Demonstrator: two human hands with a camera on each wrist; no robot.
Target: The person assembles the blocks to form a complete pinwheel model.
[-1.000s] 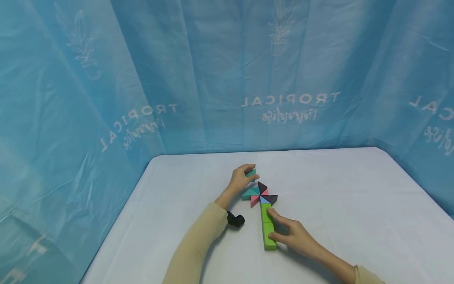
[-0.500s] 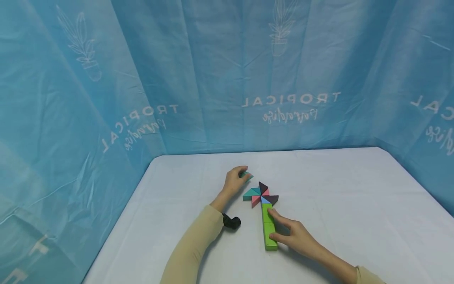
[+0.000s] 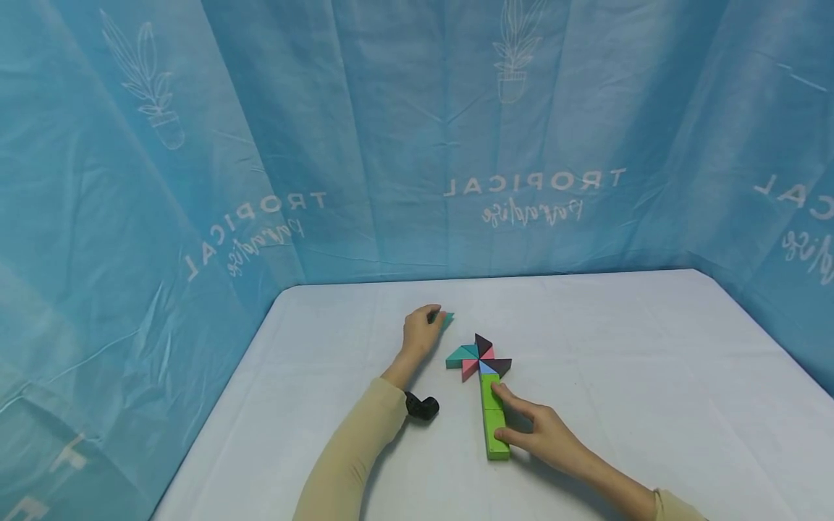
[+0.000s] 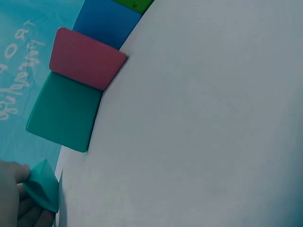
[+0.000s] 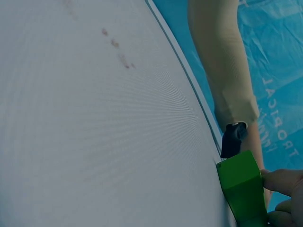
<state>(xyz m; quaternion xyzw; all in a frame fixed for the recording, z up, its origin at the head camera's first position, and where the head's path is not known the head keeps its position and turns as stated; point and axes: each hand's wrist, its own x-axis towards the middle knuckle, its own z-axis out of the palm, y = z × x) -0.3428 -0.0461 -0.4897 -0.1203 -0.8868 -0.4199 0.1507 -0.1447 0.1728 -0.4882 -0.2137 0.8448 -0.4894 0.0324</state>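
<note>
My left hand (image 3: pixel 419 334) pinches a teal triangular block (image 4: pixel 43 185) between thumb and fingers, behind and left of a pinwheel of triangular blocks. The pinwheel lies flat on the table, with teal blocks (image 3: pixel 458 356), pink blocks (image 3: pixel 469 369), dark blocks (image 3: pixel 499 365) and a blue block (image 3: pixel 486 368) meeting at its centre. Below the blue one runs a column of green blocks (image 3: pixel 497 438), like a stem. With thumb and index finger spread apart, my right hand (image 3: pixel 546 433) touches the stem's right side; its other fingers are mostly hidden in the head view.
A white cloth covers the table (image 3: pixel 651 376). Blue printed curtains (image 3: pixel 404 130) hang behind it and at both sides. A black wrist camera (image 3: pixel 423 407) sticks out from the left sleeve, low over the table.
The left hand has moved left, away from the pinwheel, carrying the teal triangular block, which has turned in its fingers. The right hand and the laid blocks stay in place.
</note>
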